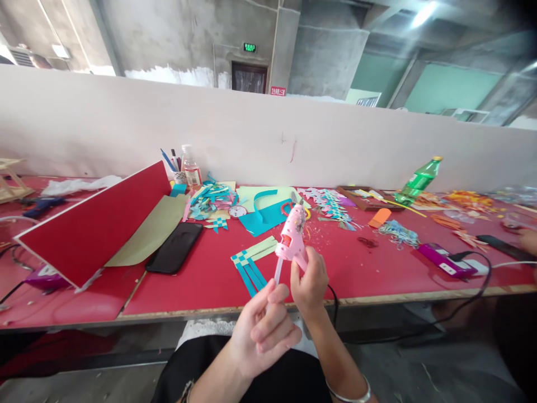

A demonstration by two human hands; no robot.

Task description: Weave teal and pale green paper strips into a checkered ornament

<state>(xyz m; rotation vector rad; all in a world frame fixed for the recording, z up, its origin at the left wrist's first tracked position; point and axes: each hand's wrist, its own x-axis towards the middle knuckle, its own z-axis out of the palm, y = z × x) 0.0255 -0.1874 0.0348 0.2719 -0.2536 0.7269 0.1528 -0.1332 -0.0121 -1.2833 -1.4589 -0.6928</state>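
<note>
on the red table [168, 291], woven paper strips [242, 261] lie flat beyond the left hand [266, 330], whose fingertips pinch the lower end of the glue stick [278, 270]; a straight, gentle push in line with the barrel seems best. the pink glue gun [292, 235] is held up, nozzle away from the body, its handle grasped by the right hand [310, 277], which should stay steady.
</note>
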